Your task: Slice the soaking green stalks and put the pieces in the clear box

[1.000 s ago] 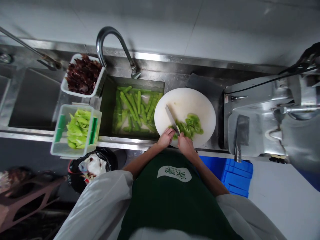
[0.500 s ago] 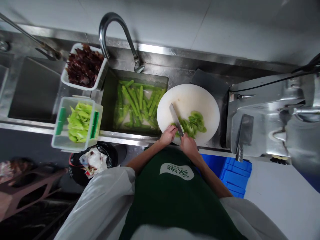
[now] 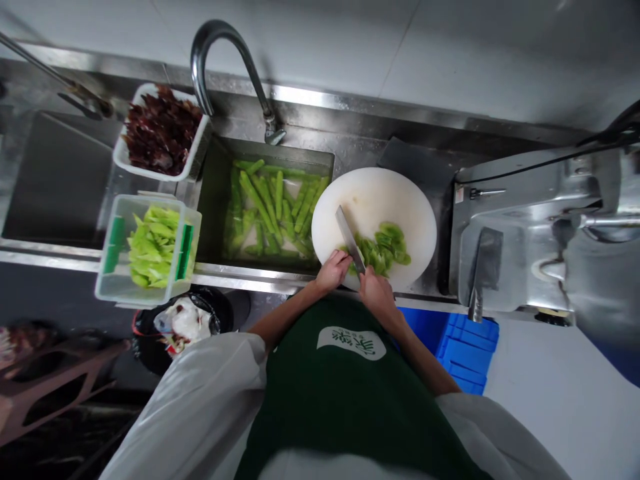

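My right hand (image 3: 376,291) is closed round the handle of a kitchen knife (image 3: 347,229), whose blade slants up and to the left over the round white cutting board (image 3: 373,193). Fingers of my left hand (image 3: 333,272) are pressed together at the board's near left edge, close beside the blade. They grip a green vegetable stalk, of which only a sliver shows; the rest is hidden by the fingers and knife. Thin green slices (image 3: 387,245) lie in an overlapping heap on the board, right of the blade.
Left of the board, green stalks (image 3: 265,200) soak in a sink (image 3: 213,227) under a curved faucet (image 3: 220,30). Dark red leafy pieces fill a white basket (image 3: 119,159); light green pieces fill a clear container (image 3: 107,290). A cleaver (image 3: 485,267) lies at the right. Below stands a bin (image 3: 145,347).
The view has shifted slightly, so the surroundings sit a little farther left. Both hands and the knife keep nearly the same place on the board; the slices look unchanged.
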`<control>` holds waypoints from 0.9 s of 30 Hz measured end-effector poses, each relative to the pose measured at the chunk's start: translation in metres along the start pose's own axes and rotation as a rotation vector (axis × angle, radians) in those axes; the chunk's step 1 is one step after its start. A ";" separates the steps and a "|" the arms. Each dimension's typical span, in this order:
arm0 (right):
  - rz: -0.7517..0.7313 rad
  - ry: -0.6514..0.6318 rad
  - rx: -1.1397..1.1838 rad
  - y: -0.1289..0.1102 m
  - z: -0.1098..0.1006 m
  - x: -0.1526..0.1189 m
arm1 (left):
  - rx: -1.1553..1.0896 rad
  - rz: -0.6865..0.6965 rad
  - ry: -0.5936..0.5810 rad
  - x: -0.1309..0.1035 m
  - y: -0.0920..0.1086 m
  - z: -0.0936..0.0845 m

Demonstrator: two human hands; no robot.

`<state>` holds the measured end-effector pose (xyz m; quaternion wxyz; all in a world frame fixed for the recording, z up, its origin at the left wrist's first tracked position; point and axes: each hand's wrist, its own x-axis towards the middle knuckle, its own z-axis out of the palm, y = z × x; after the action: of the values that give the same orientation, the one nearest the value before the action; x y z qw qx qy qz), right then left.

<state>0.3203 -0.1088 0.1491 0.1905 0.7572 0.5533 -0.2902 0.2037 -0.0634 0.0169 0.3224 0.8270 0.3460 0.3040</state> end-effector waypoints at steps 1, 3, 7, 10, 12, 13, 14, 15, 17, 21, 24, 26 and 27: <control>0.006 0.002 -0.005 0.000 0.000 -0.001 | 0.000 0.002 -0.003 0.000 0.000 0.000; 0.016 0.001 -0.001 -0.001 0.000 0.000 | -0.015 0.004 -0.005 0.000 0.000 -0.001; -0.009 -0.003 0.016 -0.002 -0.001 0.002 | -0.053 -0.011 0.018 -0.001 -0.001 0.002; -0.015 0.012 0.007 -0.001 0.000 0.001 | -0.057 -0.013 0.048 -0.003 -0.002 0.003; 0.001 0.011 0.009 -0.002 0.002 0.002 | -0.062 -0.008 0.063 -0.004 -0.003 0.003; 0.008 0.010 0.013 -0.003 0.003 0.003 | -0.067 -0.003 0.065 -0.004 -0.004 0.002; 0.011 0.007 0.019 -0.004 0.004 0.005 | -0.073 0.004 0.062 -0.004 -0.005 0.001; 0.010 0.005 0.026 -0.005 0.004 0.007 | -0.079 0.009 0.055 -0.005 -0.006 0.000; 0.005 0.005 0.031 -0.007 0.003 0.008 | -0.079 0.007 0.031 -0.004 -0.007 -0.002; 0.010 0.007 0.010 -0.006 -0.001 -0.003 | -0.044 0.030 -0.006 -0.003 -0.009 -0.004; 0.028 0.004 0.008 -0.008 -0.002 -0.005 | -0.025 0.061 -0.001 -0.003 -0.010 -0.004; 0.025 -0.006 0.020 -0.010 0.000 -0.001 | -0.031 0.066 0.006 -0.003 -0.011 -0.003; 0.019 -0.010 0.024 -0.011 0.000 0.001 | -0.039 0.066 0.009 -0.004 -0.011 -0.002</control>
<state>0.3103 -0.1045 0.1486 0.1867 0.7631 0.5417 -0.2988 0.1956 -0.0592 0.0090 0.3264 0.8302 0.3140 0.3250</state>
